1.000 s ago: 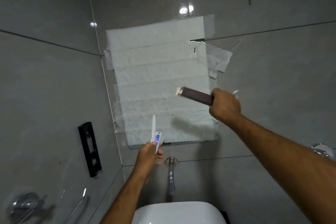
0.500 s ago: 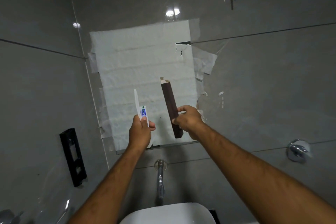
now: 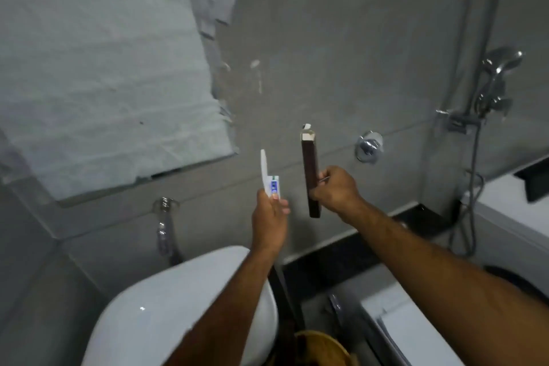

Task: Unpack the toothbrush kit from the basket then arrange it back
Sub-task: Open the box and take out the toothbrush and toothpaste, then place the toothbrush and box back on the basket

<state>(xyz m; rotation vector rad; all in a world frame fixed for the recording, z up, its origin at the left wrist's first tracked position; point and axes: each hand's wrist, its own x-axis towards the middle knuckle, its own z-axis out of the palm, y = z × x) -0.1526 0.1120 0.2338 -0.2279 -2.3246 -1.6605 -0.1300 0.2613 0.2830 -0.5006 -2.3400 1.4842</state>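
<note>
Brown box point(image 3: 310, 175): it stands upright in the air, gripped tight by the right hand point(image 3: 334, 192); a moment ago it was lower, by the papered mirror point(image 3: 104, 68).
Small tube point(image 3: 269, 180): pinched tight in the left hand point(image 3: 269, 220), just beside the box.
Basket point(image 3: 322, 348): now in view, low between the arms.
Meaning: both kit pieces look ready to go back in.

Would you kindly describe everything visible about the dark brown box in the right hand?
The brown box is long, slim and dark, seemingly cardboard, with pale flaps open at its top end. It stands nearly upright in the air before the grey wall. The right hand grips its lower half from the side; nothing else touches it. Something white peeks from the top.
</note>
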